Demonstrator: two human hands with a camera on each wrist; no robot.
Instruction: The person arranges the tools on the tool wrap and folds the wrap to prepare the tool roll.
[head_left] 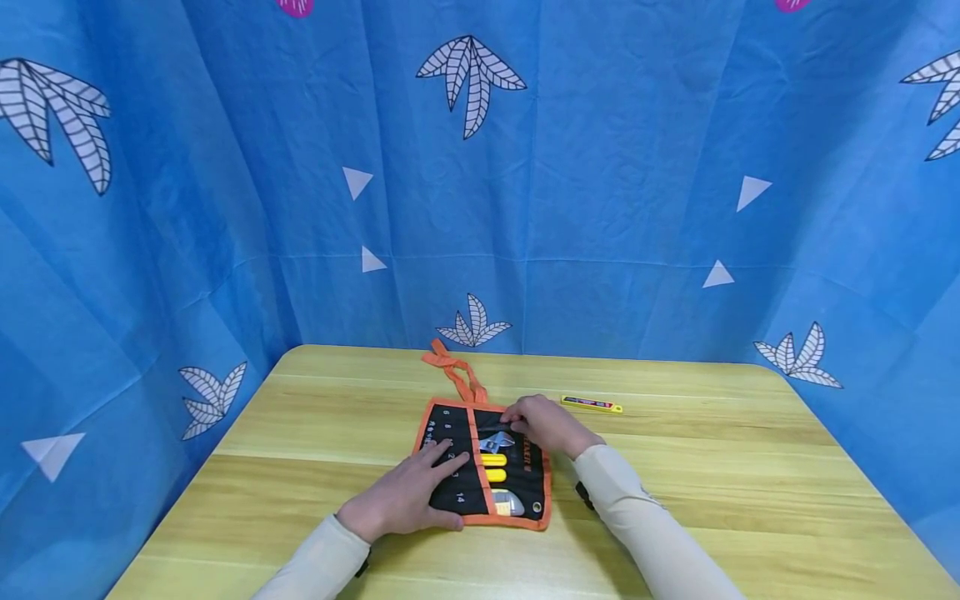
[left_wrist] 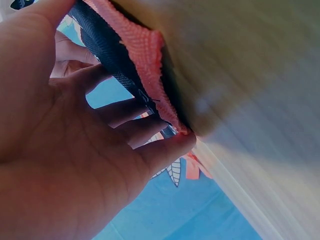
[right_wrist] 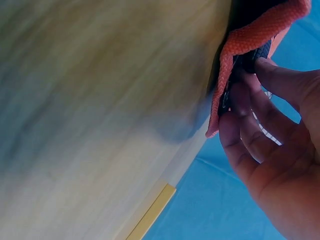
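While pinned flat mid-surface, tool roll (head_left: 480,467) lay black w/ orange trim, ties (head_left: 453,371) trailing toward far edge. Left hand (head_left: 408,496) pressed on its left panel, fingers straight & spread over numbered pockets; seen in left wrist view touching orange edging (left_wrist: 145,55). Right hand (head_left: 543,425) curled at far-right part of roll, fingertips (right_wrist: 235,97) pinching what looked like a dark tool handle or pocket edge; couldn't tell which. Adjustable wrench (head_left: 491,442) sat in centre pocket, yellow-handled tools (head_left: 493,467) just nearer, a pale-tipped one (head_left: 508,502) nearest. Slim yellow cutter-type item (head_left: 592,405) lay apart on wooden surface (head_left: 712,483), right of right hand. Blue leaf-print cloth (head_left: 600,208) hung behind & at sides.

Judged: slotting or drawing a tool at right pockets. To do well: keep left palm weight on fabric so roll wouldn't slide or bunch; move tool along pocket's line, not upward; hold pocket mouth open w/ thumb; avoid snagging trim. Risk: fabric lifting w/ tool if left hand eased off.
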